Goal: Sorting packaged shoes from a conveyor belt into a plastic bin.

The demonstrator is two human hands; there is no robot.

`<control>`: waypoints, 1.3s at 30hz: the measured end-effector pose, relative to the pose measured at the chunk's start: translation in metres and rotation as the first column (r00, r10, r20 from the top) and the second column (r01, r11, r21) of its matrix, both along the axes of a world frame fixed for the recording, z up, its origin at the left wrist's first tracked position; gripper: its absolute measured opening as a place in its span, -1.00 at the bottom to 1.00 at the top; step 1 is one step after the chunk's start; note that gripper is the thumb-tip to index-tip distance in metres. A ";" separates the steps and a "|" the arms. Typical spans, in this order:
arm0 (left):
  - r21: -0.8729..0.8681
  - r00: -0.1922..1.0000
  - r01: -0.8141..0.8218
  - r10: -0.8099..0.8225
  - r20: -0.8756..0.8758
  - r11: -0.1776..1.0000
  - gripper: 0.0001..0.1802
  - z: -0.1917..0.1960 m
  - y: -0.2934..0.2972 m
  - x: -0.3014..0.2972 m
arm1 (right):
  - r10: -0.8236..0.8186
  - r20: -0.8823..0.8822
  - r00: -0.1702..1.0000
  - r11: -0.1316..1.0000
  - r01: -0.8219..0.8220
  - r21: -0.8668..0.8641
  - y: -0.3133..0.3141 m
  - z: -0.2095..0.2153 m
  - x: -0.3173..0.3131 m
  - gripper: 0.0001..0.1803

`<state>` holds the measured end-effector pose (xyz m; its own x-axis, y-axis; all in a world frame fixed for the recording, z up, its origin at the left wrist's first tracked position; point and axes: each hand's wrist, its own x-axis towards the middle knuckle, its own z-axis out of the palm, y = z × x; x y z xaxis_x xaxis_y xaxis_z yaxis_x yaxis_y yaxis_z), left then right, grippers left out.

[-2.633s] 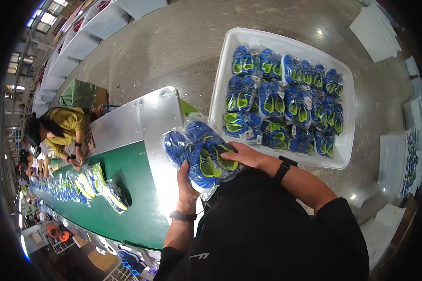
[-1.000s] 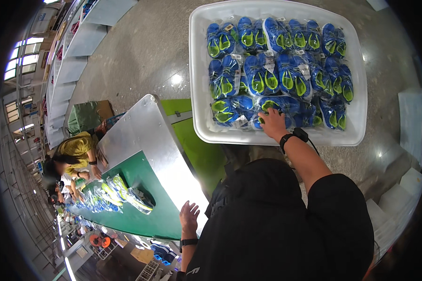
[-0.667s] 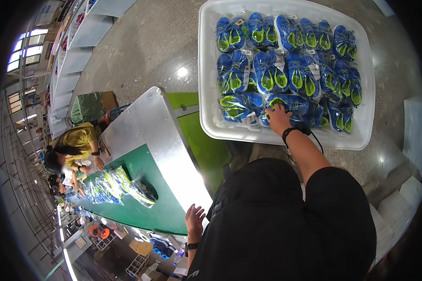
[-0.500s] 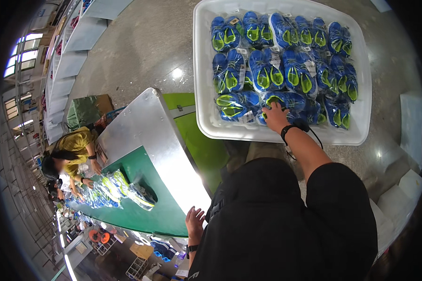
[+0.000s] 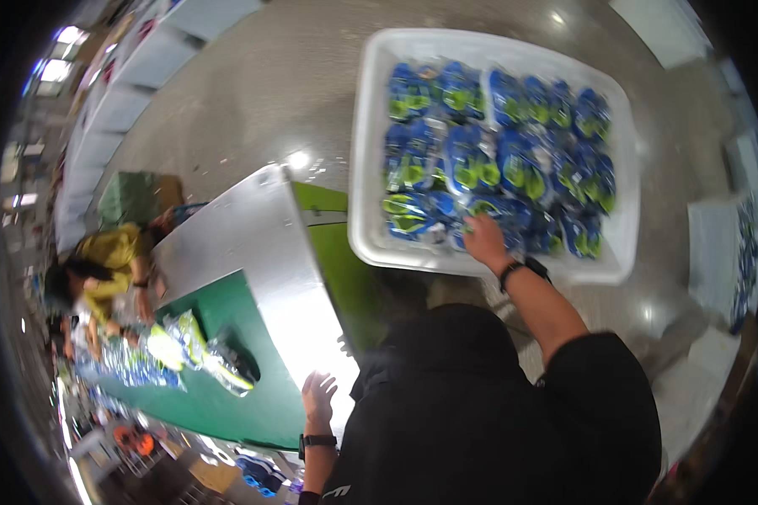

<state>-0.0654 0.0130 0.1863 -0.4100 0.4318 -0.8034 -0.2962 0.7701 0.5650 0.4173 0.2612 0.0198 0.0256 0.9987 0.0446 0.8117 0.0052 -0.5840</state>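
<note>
Reaching into the white tub (image 5: 370,151), your right hand (image 5: 485,240) lies fingers-down on the bagged blue-and-green shoes (image 5: 497,160); its grip is unclear. Slick bags could slide from a loose hold. Your left hand (image 5: 317,396) hovers open and empty over the conveyor's steel edge (image 5: 261,244).

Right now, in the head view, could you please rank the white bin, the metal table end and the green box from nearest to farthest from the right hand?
1. White bin: the right hand reaches into it.
2. Metal table end: to the hand's left.
3. Green box: far left, beyond the table end.
</note>
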 end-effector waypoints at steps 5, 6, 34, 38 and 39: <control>0.028 0.998 -0.068 0.069 -0.012 0.997 -0.48 -0.015 0.022 -0.043 | 0.173 -0.243 0.955 0.935 -0.236 -0.263 -0.064 0.009 -0.006 -0.75; 0.039 0.997 -0.041 0.044 -0.062 0.998 -0.45 -0.014 0.019 -0.056 | 0.231 -0.207 0.951 0.843 -0.302 -0.446 -0.075 0.023 -0.014 -0.69; 0.065 0.299 -0.010 0.065 -0.952 0.998 -0.15 -0.085 0.029 -0.144 | 0.100 -0.243 0.965 0.636 -0.250 -0.730 -0.098 0.101 -0.075 -0.69; 0.575 0.835 -0.272 0.486 -0.257 0.772 -0.13 -0.073 0.031 -0.075 | 0.202 -0.192 0.960 0.632 -0.278 -0.724 -0.089 0.097 -0.073 -0.69; 0.560 0.762 -0.589 0.631 0.146 0.583 -0.18 -0.062 0.036 -0.070 | 0.178 -0.189 0.966 0.628 -0.259 -0.734 -0.088 0.093 -0.068 -0.70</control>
<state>-0.1351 0.0488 0.1242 -0.7825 0.4043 -0.4736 -0.5280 -0.0276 0.8488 0.3493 0.1733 0.1129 -0.2347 0.6657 -0.7083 0.7897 -0.2943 -0.5383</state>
